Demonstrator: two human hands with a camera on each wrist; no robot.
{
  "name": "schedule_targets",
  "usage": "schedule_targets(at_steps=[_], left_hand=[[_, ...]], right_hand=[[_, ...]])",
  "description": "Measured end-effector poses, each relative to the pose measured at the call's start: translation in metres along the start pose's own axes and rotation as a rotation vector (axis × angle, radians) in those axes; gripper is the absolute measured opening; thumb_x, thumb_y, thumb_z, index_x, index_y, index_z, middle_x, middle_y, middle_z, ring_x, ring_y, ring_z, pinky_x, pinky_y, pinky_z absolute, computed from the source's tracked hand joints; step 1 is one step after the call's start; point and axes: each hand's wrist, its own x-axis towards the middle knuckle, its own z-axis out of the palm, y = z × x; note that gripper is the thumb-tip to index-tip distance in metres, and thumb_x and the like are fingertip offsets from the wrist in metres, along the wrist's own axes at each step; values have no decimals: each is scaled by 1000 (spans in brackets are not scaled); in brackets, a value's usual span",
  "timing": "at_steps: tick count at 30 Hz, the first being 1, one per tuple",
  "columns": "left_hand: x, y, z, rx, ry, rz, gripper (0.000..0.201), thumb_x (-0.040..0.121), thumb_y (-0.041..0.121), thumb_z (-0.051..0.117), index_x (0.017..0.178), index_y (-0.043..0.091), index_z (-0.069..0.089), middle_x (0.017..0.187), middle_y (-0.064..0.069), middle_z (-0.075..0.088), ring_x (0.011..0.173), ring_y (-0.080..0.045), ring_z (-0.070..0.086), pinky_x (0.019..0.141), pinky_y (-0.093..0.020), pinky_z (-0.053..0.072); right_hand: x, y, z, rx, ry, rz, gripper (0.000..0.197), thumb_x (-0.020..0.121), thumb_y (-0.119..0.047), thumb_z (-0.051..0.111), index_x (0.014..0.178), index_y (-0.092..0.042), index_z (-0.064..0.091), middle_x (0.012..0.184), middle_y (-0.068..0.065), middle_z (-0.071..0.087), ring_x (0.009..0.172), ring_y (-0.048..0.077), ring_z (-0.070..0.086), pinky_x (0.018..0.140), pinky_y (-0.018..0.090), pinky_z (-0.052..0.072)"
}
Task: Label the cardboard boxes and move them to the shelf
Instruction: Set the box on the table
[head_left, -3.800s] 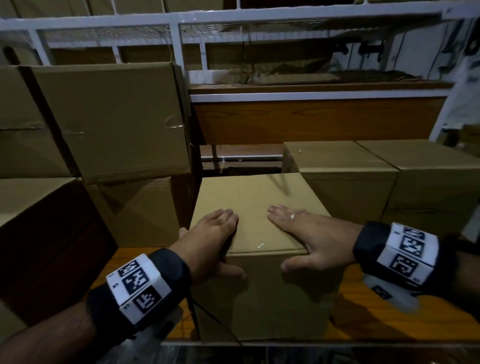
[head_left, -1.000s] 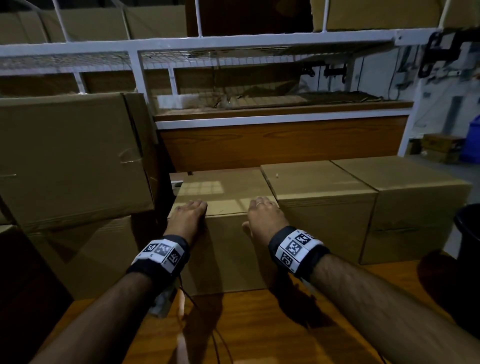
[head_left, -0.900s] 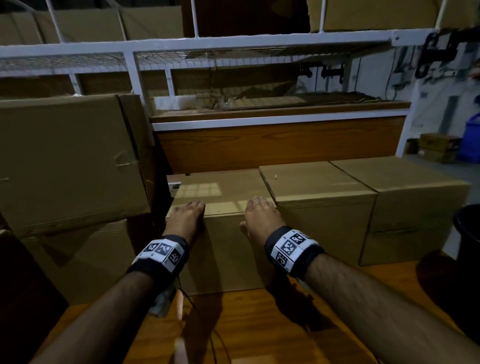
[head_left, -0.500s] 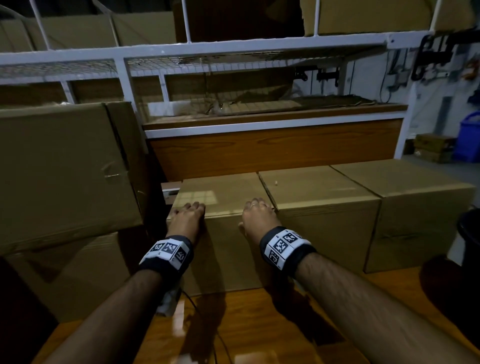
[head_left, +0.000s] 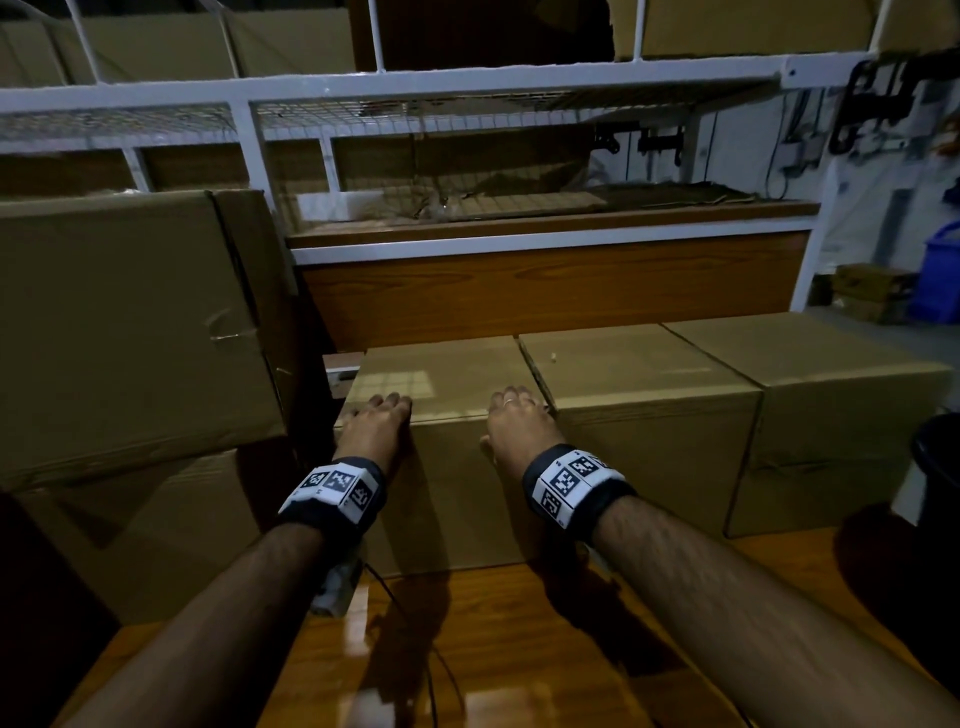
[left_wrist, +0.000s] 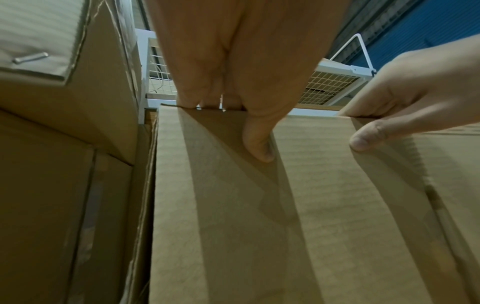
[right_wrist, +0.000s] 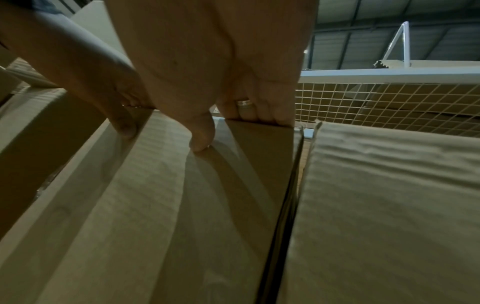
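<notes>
We have both hands on the same cardboard box, which stands on the wooden table just in front of us. Our left hand lies over the near top edge at the left corner, and our right hand lies over the same edge at the right corner. On each hand the fingers are bent over onto the top face and the thumb presses on the front face, so the edge is pinched between them. We think this grip is chosen because it lets us push the box straight back and steer both corners together.

Directly to the right of our right hand a second box stands against ours; the right wrist view shows only a thin dark gap between them. Further right is a third box, so the three make one row. To the left of our left hand, larger stacked boxes stand near. Beyond our fingers rises the white shelf frame with a wire mesh. We cannot see any label on the box from here.
</notes>
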Motion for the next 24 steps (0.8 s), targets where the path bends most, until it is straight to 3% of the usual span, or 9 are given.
schedule_targets(at_steps=[8, 12, 14, 17, 20, 24], left_hand=[[0, -3, -2, -23, -40, 8, 58, 95, 13, 50, 148, 17, 26, 157, -5, 23, 144, -25, 19, 115, -45, 20], [-7, 0, -10, -47, -89, 11, 69, 89, 27, 63, 146, 15, 27, 156, -6, 24, 142, -25, 22, 115, -43, 22], [-14, 2, -13, -44, -94, 7, 70, 87, 37, 64, 144, 13, 30, 153, -7, 27, 140, -26, 26, 114, -44, 24], [-30, -2, -13, -67, -64, 0, 69, 88, 43, 62, 142, 12, 31, 149, -9, 34, 136, -27, 32, 113, -45, 27], [-47, -11, -17, -154, -23, -39, 71, 88, 40, 62, 143, 10, 29, 147, -11, 36, 135, -28, 34, 113, -44, 28], [-69, -29, -26, -208, 1, -14, 76, 87, 40, 63, 146, 11, 26, 150, -10, 32, 138, -26, 30, 114, -46, 25]], right_hand=[[-5, -1, -1, 79, 40, 5, 61, 92, -32, 59, 138, 0, 36, 141, 18, 41, 134, 31, 34, 114, 38, 26], [-12, -2, -7, 127, 6, 25, 73, 89, -38, 62, 145, -4, 29, 149, 16, 33, 140, 31, 26, 118, 40, 21], [-10, -4, -14, 154, -41, 53, 72, 88, -41, 62, 143, -4, 33, 146, 16, 36, 137, 31, 30, 115, 40, 28], [-11, -9, -31, 227, -60, 79, 56, 90, -44, 60, 130, -6, 48, 133, 13, 49, 123, 29, 44, 103, 40, 41], [-20, -21, -40, 298, -10, 78, 50, 92, -38, 58, 131, -7, 50, 134, 14, 51, 123, 29, 48, 101, 39, 44], [-39, -47, -47, 383, 47, 40, 54, 90, -35, 63, 136, -11, 46, 116, 12, 63, 105, 27, 60, 86, 38, 53]])
